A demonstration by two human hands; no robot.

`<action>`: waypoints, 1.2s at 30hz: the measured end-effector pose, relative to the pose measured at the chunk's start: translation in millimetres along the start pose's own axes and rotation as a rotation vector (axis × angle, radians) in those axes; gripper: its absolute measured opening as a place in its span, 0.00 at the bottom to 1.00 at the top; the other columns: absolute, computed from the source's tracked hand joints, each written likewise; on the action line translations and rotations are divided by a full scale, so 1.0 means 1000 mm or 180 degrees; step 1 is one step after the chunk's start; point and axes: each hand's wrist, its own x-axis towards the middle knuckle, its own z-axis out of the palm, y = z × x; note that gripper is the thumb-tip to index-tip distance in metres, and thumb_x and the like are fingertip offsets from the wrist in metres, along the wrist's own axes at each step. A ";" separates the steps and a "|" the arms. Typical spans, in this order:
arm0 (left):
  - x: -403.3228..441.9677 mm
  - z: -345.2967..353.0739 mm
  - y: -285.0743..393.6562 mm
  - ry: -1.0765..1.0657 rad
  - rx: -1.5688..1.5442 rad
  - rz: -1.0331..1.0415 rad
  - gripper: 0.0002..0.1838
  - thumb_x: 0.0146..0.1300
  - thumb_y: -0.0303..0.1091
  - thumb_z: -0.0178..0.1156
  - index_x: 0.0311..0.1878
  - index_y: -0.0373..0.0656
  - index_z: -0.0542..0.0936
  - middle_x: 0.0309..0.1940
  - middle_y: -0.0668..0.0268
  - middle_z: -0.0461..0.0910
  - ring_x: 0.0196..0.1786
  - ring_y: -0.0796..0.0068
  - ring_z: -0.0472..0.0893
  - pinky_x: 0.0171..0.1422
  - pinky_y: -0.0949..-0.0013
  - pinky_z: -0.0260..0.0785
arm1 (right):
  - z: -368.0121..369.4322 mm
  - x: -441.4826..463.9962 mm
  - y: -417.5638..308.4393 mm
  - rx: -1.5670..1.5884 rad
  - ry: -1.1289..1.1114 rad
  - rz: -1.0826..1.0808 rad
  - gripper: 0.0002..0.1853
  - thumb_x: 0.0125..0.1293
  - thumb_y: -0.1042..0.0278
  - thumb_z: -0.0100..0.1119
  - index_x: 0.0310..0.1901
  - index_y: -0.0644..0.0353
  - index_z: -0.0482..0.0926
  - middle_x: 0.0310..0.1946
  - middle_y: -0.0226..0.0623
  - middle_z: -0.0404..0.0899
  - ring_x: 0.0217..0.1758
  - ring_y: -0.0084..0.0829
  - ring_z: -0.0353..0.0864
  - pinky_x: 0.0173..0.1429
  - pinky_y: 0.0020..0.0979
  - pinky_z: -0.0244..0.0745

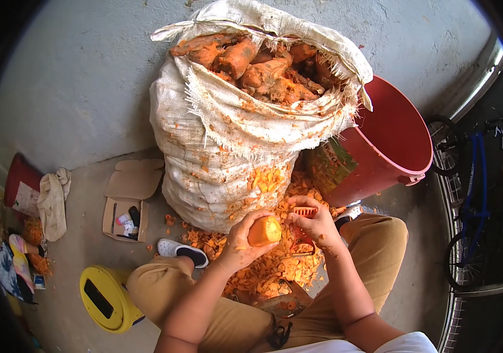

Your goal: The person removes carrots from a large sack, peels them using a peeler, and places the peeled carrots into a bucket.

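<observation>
My left hand (pixel 237 244) is wrapped round a thick peeled carrot (pixel 264 231), its pale yellow-orange cut end facing up and to the right. Just right of it, my right hand (pixel 317 226) grips an orange-red peeler (pixel 304 212), whose ribbed part shows above the fingers; its blade I cannot make out. The peeler is apart from the carrot. Below both hands, a heap of orange peelings (pixel 284 265) covers the floor between my legs. In front stands a white woven sack (pixel 204 153) filled to its mouth with unpeeled, dirt-smeared carrots (pixel 269 73).
A large red bucket (pixel 401 156) stands right of the sack. On the left are an open cardboard box (pixel 110 220) with small items and a yellow lidded bucket (pixel 125 300) with a phone (pixel 98 298) on top. A bicycle (pixel 478 188) is at the right, a wall behind.
</observation>
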 end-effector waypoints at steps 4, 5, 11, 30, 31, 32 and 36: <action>0.000 0.004 -0.002 0.0036 -0.0098 -0.0060 0.28 0.43 0.25 0.65 0.49 0.42 0.65 0.44 0.62 0.72 0.49 0.72 0.71 0.53 0.69 0.64 | -0.003 0.001 -0.001 0.0151 0.0120 -0.0112 0.14 0.56 0.74 0.56 0.44 0.64 0.70 0.23 0.28 0.75 0.22 0.14 0.71 0.23 0.17 0.65; -0.001 0.006 -0.003 0.0118 -0.0092 -0.0050 0.27 0.43 0.28 0.66 0.49 0.42 0.66 0.43 0.62 0.72 0.47 0.71 0.72 0.52 0.69 0.65 | -0.004 0.002 0.000 0.0156 0.0169 -0.0141 0.13 0.56 0.74 0.56 0.44 0.64 0.70 0.23 0.29 0.75 0.21 0.15 0.71 0.23 0.17 0.66; 0.000 0.007 -0.008 0.0354 -0.1149 -0.0475 0.27 0.48 0.26 0.60 0.53 0.43 0.61 0.47 0.61 0.68 0.51 0.74 0.68 0.54 0.70 0.62 | -0.009 0.004 0.002 0.0375 0.0384 -0.0188 0.09 0.60 0.74 0.51 0.42 0.64 0.69 0.23 0.32 0.74 0.21 0.18 0.71 0.24 0.18 0.67; 0.000 0.011 -0.013 0.0144 -0.3388 -0.2548 0.30 0.58 0.64 0.36 0.40 0.44 0.70 0.19 0.67 0.70 0.13 0.79 0.65 0.12 0.78 0.55 | 0.029 0.029 -0.008 0.1993 0.1171 -0.0844 0.09 0.60 0.71 0.51 0.40 0.65 0.68 0.22 0.35 0.73 0.23 0.23 0.73 0.26 0.20 0.71; -0.002 0.012 -0.013 0.0161 -0.3248 -0.2536 0.30 0.58 0.64 0.36 0.39 0.44 0.70 0.18 0.67 0.70 0.12 0.79 0.65 0.12 0.79 0.55 | 0.038 0.029 -0.008 0.1891 0.1049 -0.1001 0.09 0.60 0.71 0.51 0.40 0.65 0.68 0.22 0.35 0.73 0.23 0.23 0.73 0.25 0.20 0.70; -0.002 0.014 -0.013 0.0178 -0.3108 -0.2522 0.31 0.58 0.64 0.36 0.39 0.44 0.70 0.16 0.68 0.70 0.11 0.80 0.64 0.11 0.79 0.54 | 0.046 0.030 -0.008 0.1788 0.0928 -0.1156 0.09 0.60 0.71 0.51 0.40 0.65 0.69 0.22 0.34 0.73 0.22 0.23 0.72 0.24 0.20 0.69; -0.006 0.018 -0.018 0.0189 -0.2607 -0.2256 0.30 0.59 0.63 0.34 0.38 0.44 0.70 0.15 0.67 0.69 0.08 0.79 0.64 0.08 0.79 0.53 | 0.059 0.028 -0.011 0.1143 0.1144 -0.1177 0.07 0.60 0.73 0.50 0.39 0.66 0.69 0.21 0.34 0.73 0.20 0.21 0.72 0.23 0.18 0.66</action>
